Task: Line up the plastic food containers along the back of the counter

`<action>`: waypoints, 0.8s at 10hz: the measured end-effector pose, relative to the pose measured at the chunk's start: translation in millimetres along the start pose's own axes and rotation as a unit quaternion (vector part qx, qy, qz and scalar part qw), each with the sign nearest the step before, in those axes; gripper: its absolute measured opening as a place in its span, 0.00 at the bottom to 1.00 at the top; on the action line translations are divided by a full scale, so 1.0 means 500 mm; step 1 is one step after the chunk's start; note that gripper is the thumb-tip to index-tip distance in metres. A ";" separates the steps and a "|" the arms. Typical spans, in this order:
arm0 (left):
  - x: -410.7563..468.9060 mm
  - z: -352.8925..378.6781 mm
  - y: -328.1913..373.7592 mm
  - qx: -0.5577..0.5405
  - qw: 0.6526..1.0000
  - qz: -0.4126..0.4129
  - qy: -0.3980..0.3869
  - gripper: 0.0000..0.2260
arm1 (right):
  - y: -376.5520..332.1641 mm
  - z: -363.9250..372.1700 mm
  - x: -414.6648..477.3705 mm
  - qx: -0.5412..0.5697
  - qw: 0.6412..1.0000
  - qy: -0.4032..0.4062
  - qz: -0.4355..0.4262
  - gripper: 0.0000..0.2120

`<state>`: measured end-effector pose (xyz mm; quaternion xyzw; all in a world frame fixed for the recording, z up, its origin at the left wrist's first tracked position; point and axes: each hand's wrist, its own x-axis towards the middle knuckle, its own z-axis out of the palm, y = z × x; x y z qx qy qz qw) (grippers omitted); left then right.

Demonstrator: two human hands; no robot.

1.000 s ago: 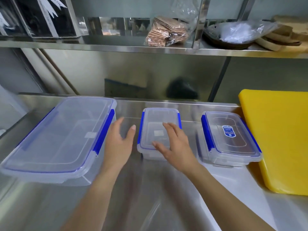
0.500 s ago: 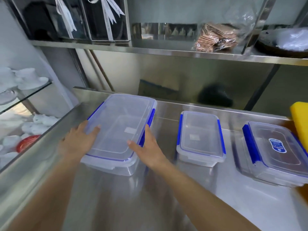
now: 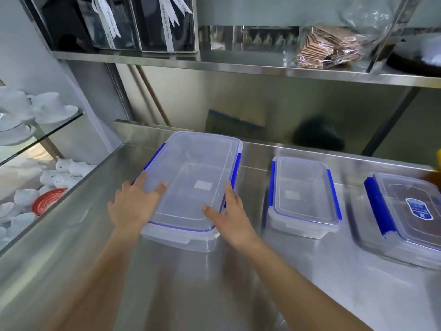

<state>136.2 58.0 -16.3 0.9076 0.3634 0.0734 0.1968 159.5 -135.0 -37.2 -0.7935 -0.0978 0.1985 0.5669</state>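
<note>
Containers sit on our steel counter (image 3: 310, 295): our left hand (image 3: 132, 209) and right hand (image 3: 230, 218) clasp the large empty container (image 3: 191, 177) at centre frame; right of it the small empty container (image 3: 304, 194), then the labelled container (image 3: 410, 218), contents unclear.

**Three lidded containers in a row on the steel surface**

The large container (image 3: 191, 187) is clear plastic with a clear lid and blue side clips. It sits flat, far end close to the back edge of the surface (image 3: 238, 295), lying slightly skewed. To its right, apart from it, stands the small container (image 3: 304, 195), same clear body and blue clips, lid on. Farther right, near the frame edge, lies the medium container (image 3: 405, 218), lidded, with a blue label on top, turned at an angle.
</note>
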 end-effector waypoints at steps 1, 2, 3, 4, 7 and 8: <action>-0.006 0.002 0.007 0.010 1.000 0.004 0.002 0.30 | 0.004 -0.006 -0.006 0.005 1.000 0.003 -0.004 0.39; -0.009 0.002 0.009 0.013 1.000 0.002 0.002 0.30 | 0.002 -0.011 -0.010 -0.010 1.000 -0.007 0.000 0.39; -0.008 0.004 0.009 0.016 1.000 0.001 0.003 0.30 | 0.001 -0.010 -0.010 -0.037 0.999 -0.008 0.003 0.39; -0.013 0.004 0.011 0.022 1.000 0.000 0.002 0.30 | -0.005 -0.010 -0.013 -0.051 0.999 -0.011 0.010 0.39; -0.023 -0.012 0.018 0.018 0.998 0.053 0.024 0.29 | -0.048 -0.077 -0.060 -0.113 0.994 -0.009 0.001 0.36; -0.037 -0.029 0.063 0.006 0.988 0.139 0.069 0.26 | -0.078 -0.136 -0.100 -0.162 0.986 0.033 -0.024 0.32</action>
